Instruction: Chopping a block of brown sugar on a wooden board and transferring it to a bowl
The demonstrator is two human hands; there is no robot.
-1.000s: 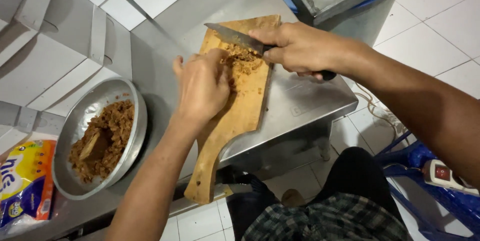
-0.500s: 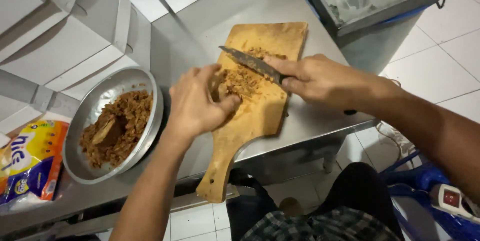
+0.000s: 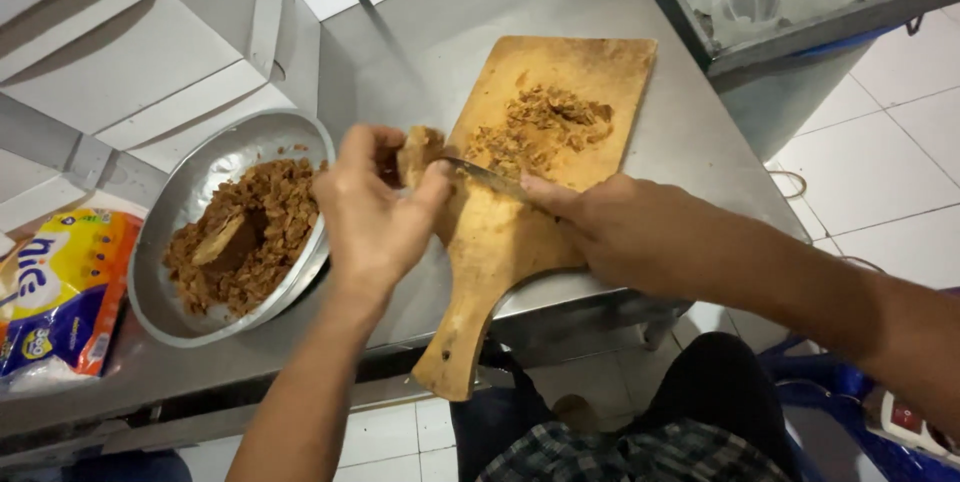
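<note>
— Holding what, in the head view?

— Your left hand pinches a brown lump above the cutting board, its grip closed on it. Your right hand is wrapped around the knife, blade against the lump.

— Which step, would you say?

— Shaving it down, I judge; chopped bits already lie on the board. Next you need a steady slice, fingertips clear.

— And compared with half a second ago?

— Then your left hand pressed down on the board; now the lump is lifted toward the metal bowl on the counter.
</note>
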